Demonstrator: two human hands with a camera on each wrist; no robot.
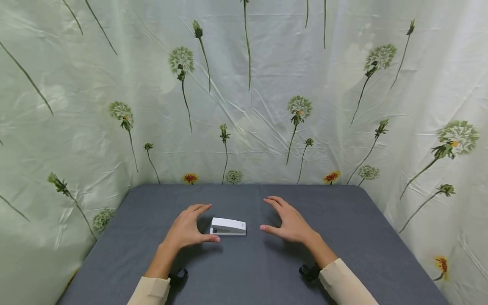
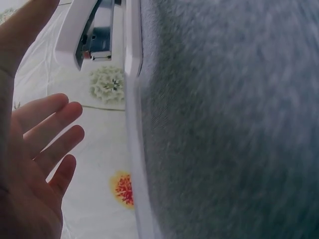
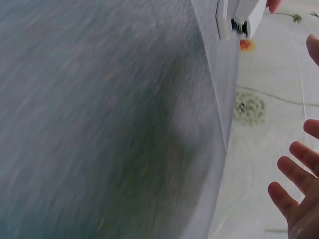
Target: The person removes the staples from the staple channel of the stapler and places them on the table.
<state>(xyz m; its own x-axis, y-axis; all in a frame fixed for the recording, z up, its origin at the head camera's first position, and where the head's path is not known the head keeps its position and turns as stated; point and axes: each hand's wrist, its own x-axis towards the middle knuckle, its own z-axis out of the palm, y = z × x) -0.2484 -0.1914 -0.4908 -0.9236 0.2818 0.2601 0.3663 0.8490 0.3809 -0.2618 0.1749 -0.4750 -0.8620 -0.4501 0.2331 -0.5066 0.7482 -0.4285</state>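
Observation:
A white stapler [image 1: 228,226] lies on the grey cloth of the table, left of the middle in the head view. Close by its left end is my left hand [image 1: 187,228], thumb and fingers spread apart with nothing between them. My right hand [image 1: 289,222] hovers to the right of the stapler, a wider gap away, its fingers loosely bent and holding nothing. In the left wrist view the stapler [image 2: 97,35] shows its metal inner part beyond my spread fingers [image 2: 52,117]. The right wrist view catches the stapler's end [image 3: 241,20] at the top and my fingers [image 3: 296,174] at the right.
The grey table [image 1: 244,275] has rounded far corners. A pale curtain [image 1: 251,106] printed with dandelions hangs behind it and along both sides. Dark bands [image 1: 178,277] sit at both wrists, beside beige sleeves [image 1: 150,290].

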